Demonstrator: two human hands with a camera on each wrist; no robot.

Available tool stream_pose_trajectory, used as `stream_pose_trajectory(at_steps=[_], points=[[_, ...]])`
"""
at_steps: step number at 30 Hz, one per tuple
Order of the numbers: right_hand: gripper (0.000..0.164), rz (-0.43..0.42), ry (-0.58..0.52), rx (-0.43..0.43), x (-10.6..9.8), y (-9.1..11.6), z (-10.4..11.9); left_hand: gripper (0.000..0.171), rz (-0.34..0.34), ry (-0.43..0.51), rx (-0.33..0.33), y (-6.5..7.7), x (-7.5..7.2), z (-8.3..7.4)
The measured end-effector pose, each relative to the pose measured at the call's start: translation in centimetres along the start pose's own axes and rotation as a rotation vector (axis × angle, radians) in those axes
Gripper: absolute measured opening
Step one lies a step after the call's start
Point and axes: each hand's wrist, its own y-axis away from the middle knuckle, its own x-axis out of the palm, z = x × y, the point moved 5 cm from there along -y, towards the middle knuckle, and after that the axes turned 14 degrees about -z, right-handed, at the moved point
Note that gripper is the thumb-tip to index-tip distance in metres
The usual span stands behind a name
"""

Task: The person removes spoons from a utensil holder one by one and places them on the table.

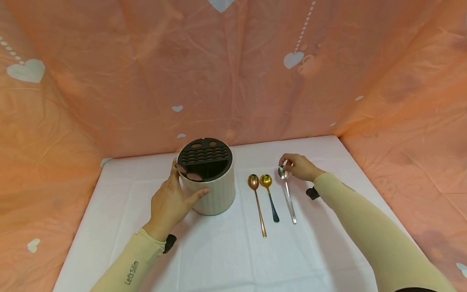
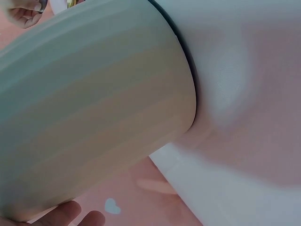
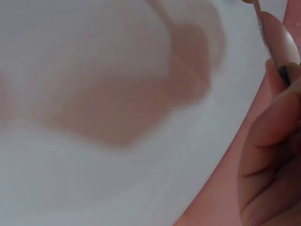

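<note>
In the head view a white ribbed utensil holder (image 1: 219,194) with a black slotted top (image 1: 204,154) stands upright left of the spoons. My left hand (image 1: 168,202) grips its left side, thumb across the front; some of the fingers are hidden behind it. The holder's ribbed wall (image 2: 103,94) fills much of the left wrist view, fingertips (image 2: 66,212) at its lower edge. My right hand (image 1: 300,167) pinches a silver spoon (image 1: 289,198) by its bowl, the handle pointing toward me. In the right wrist view the spoon bowl (image 3: 281,40) sits at the fingertips.
Left of the silver spoon lie a copper-coloured spoon (image 1: 258,207) and a gold spoon with a dark green handle (image 1: 272,202). A white cloth (image 1: 219,259) covers the table. Orange curtains (image 1: 233,81) with hearts hang behind and at both sides.
</note>
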Motion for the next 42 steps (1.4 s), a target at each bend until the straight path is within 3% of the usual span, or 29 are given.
stream_pose_trajectory(at_steps=[22, 42], points=[[0.012, -0.01, 0.005, 0.082, 2.8, -0.6, -2.2, 0.125, -0.012, -0.014, 0.015, -0.1, 0.1, -0.1], [0.015, -0.019, 0.05, 0.081, 3.5, -0.2, -2.0, 0.125, -0.009, -0.017, 0.005, -0.1, 0.1, 0.0]])
